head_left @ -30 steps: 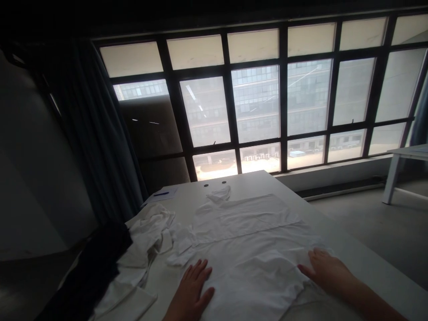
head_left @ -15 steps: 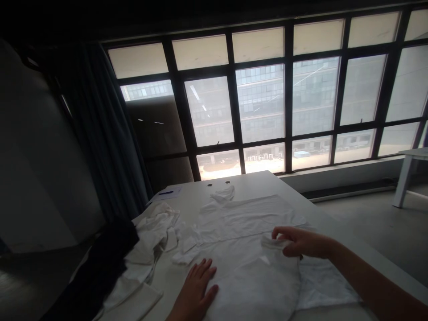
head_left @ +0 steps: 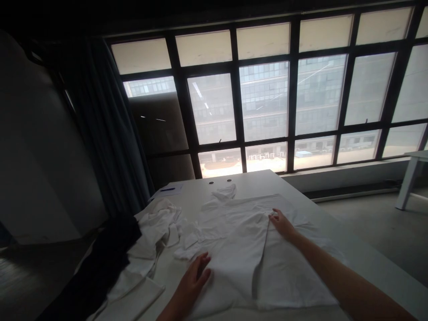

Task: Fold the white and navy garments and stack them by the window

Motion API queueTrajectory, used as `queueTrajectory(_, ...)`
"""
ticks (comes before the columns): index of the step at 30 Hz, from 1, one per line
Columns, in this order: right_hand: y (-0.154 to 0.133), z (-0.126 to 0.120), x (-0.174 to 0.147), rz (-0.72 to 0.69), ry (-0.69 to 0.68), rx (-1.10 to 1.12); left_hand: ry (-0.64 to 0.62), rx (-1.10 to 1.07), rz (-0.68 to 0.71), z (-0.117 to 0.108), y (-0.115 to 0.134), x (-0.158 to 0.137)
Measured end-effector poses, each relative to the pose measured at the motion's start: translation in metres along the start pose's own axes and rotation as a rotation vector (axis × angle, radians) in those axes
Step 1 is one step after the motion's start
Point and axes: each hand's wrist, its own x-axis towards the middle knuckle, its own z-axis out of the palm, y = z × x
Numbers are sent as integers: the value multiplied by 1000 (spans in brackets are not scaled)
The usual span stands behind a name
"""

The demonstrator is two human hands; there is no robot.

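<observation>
1. Head view, clock centred on its middle: a wide black-framed window wall [head_left: 264, 102] of glass panes stretches from 10 o'clock to 3, with a pale building [head_left: 264, 102] visible through it.
2. Below it, a long white flat-topped table [head_left: 257, 183] spreads from about 8 o'clock round to 4.
3. A dark blue fabric curtain [head_left: 115, 129] hangs at 9 to 10 o'clock.
4. On the table, at 5 to 6 o'clock, the thin white cloth garment [head_left: 234, 267] lies spread and wrinkled — a raised edge runs from the right hand down toward 6.
5. A bunched black fabric item [head_left: 100, 263] sits at 8 o'clock, far out, beside a heap of crumpled white cloth [head_left: 147, 249] at half past 7.
6. The bare right hand [head_left: 282, 224], toward 4 o'clock, has thumb and fingertips pinched on the garment's edge.
7. The bare left hand [head_left: 194, 277], near 7 o'clock, is at the garment's left side, thumb and fingers apart — whether it touches the cloth I cannot tell. The two hands are well apart.
8. White paper [head_left: 175, 191] lies at 8 o'clock, with a slim blue pen [head_left: 167, 189] on it.
</observation>
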Motion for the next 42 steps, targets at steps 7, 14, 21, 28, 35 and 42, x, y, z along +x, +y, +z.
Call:
queueTrajectory(7, 20, 33, -32, -211, -60, -470, -105, 457, 180, -12, 30, -10)
queueTrajectory(14, 20, 28, -52, -288, -34, -725, -215, 565, 260, -6, 72, -15)
queueTrajectory(21, 28, 18, -46, -181, -18, -712, -192, 543, 250, 6, 77, -15)
queueTrajectory(28, 21, 18, -4, -72, -116, -666, -197, 494, 305, 9, 45, -12)
queueTrajectory(35, 6, 9, 20, -333, -39, -649, -193, 471, 313, 8, 46, -12)
queueTrajectory(42, 39, 9, 36, -75, -93, -757, -235, 578, 359, -8, 70, -11)
